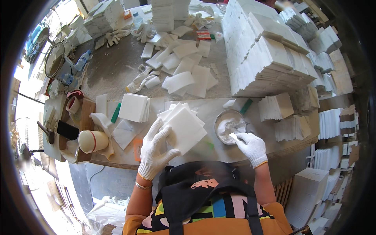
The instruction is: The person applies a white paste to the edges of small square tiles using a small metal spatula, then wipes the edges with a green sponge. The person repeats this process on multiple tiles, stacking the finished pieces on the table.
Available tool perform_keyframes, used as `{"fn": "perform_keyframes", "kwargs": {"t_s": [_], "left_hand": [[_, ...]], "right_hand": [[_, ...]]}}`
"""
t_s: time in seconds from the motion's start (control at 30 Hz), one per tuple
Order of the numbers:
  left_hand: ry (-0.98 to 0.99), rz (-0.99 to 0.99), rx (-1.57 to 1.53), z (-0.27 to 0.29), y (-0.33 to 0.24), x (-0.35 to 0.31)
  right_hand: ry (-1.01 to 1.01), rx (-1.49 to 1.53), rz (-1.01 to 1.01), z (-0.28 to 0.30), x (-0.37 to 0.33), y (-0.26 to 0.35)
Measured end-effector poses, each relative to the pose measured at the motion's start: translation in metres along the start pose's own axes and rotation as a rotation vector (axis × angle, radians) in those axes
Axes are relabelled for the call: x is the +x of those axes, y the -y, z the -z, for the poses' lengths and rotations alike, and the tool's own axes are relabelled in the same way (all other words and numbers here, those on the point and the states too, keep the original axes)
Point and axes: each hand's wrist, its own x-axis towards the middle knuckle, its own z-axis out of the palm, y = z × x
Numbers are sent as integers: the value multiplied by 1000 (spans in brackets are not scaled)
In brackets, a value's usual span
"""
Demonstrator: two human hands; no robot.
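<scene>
My left hand [153, 149], in a white knitted glove, grips a square white tile [185, 134] by its left side and lower corner. The tile lies tilted over a few fanned white tiles [176, 110]. My right hand [253, 149], gloved too, pinches a small white flat piece [234, 136], perhaps a scraper. Its tip is at the right rim of a round metal bowl [216, 124]. White powder or paste [226, 128] lies in that bowl, along with a greyish blade-like piece. A neat stack of square tiles [133, 107] stands beyond my left hand.
Tall tile stacks [258, 62] rise at the right, with smaller stacks [276, 107] near the bowl. Loose tiles [178, 58] and gloves [139, 79] litter the far table. At left are a wooden box [87, 113], a cream cup [93, 141] and a phone [68, 130].
</scene>
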Motion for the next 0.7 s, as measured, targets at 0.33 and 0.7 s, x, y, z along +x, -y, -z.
{"fn": "perform_keyframes", "kwargs": {"t_s": [0.33, 0.7], "left_hand": [[-3, 73, -66, -2, 2, -3], [13, 17, -56, 3, 0, 0]], "right_hand": [[-46, 125, -192, 33, 34, 7], [144, 536, -54, -5, 147, -55]]}}
